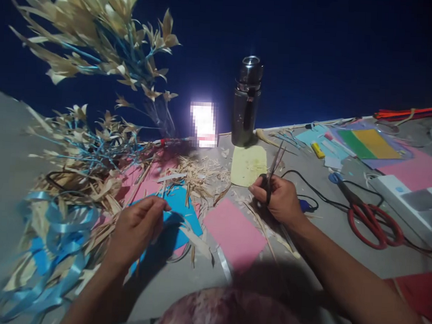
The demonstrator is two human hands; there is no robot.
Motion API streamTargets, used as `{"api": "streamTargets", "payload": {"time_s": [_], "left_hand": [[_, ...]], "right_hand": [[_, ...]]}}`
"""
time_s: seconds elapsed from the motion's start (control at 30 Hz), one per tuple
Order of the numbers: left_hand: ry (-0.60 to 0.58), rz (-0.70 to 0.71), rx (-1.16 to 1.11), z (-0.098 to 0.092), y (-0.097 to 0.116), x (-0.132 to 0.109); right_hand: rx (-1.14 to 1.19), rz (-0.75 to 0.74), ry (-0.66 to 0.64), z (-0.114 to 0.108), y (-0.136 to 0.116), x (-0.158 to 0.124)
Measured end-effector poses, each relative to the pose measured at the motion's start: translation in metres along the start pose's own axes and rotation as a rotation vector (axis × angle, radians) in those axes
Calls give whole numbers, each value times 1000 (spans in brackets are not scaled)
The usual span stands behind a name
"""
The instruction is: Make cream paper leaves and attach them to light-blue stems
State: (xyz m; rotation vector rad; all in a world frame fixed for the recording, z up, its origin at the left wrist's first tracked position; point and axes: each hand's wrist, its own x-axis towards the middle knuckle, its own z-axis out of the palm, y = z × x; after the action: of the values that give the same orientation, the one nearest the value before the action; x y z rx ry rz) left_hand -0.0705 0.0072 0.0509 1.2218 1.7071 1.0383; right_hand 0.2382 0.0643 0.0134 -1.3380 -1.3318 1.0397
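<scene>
My right hand (284,201) is wrapped round the black handles of a small pair of scissors (275,161), whose blades point up and away, slightly apart. Just beyond it lies a pale yellow sheet (245,167). My left hand (139,228) is pinched closed above a blue sheet (190,211); whatever sits between its fingertips is hidden or too small to name. Between my hands a pink sheet (236,232) lies flat. A pale dry leaf strip (200,242) rests near the left fingers, and dry husk scraps (197,173) are strewn behind.
Dried-leaf flowers on blue stems (134,58) rise at the left, above blue ribbon (64,229). A dark flask (245,106) stands at the back beside a bright, blurred light (203,123). Large red-handled scissors (372,226), a power strip (407,204) and cables are at right.
</scene>
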Motion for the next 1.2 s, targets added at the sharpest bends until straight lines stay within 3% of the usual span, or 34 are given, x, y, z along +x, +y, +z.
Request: {"api": "streamTargets", "payload": {"time_s": [0.23, 0.5, 0.63, 0.77, 0.97, 1.2], "left_hand": [[-81, 55, 61, 20, 2, -10], [-78, 4, 93, 7, 1, 15], [-74, 194, 426, 3, -1, 42], [-116, 352, 674, 14, -15, 69], [-154, 397, 702, 32, -37, 88], [-74, 441, 672, 27, -37, 80]], "right_hand": [[-36, -46, 74, 4, 9, 0], [-96, -40, 63, 6, 13, 0], [-108, -51, 43, 6, 16, 1], [-148, -73, 45, 6, 14, 0], [-236, -96, 24, 10, 12, -5], [-282, -157, 8, 12, 13, -5]]}}
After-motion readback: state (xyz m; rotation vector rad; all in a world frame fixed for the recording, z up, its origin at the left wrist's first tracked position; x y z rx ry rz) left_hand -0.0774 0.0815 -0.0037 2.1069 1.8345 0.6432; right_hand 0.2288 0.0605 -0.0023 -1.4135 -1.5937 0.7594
